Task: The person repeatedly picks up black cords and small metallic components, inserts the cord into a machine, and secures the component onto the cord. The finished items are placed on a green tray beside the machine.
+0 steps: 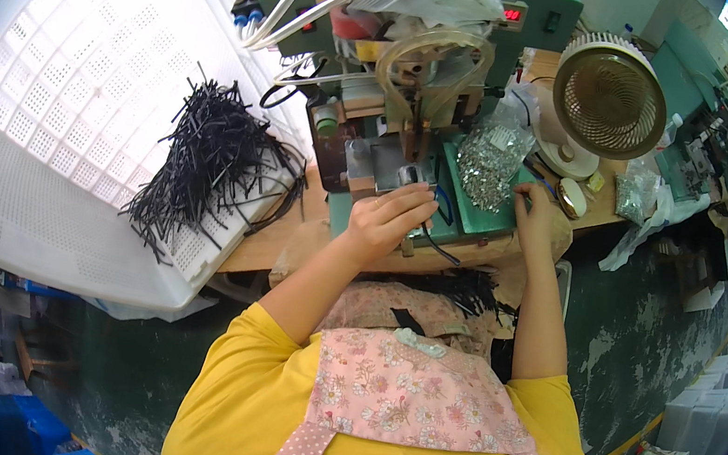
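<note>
At the front of a bench press [418,85], my left hand [391,220] lies with its fingers together beside the press's metal work plate [383,163]. A thin black strip [443,253] comes out from under these fingers toward me, and they close on it. My right hand [532,217] rests at the right edge of the green machine base [478,221], its thumb and forefinger slightly apart. Just left of those fingertips lies a pile of small shiny metal parts [484,178], spilling from a clear plastic bag [501,140]. A blue cable [445,207] loops beside my left fingertips.
A heap of black strips [205,157] lies on a white perforated crate [191,251] at the left. More strips [463,289] sit near my lap. To the right stand a small fan [611,100], a round lidded container [571,199] and another bag of parts [634,197].
</note>
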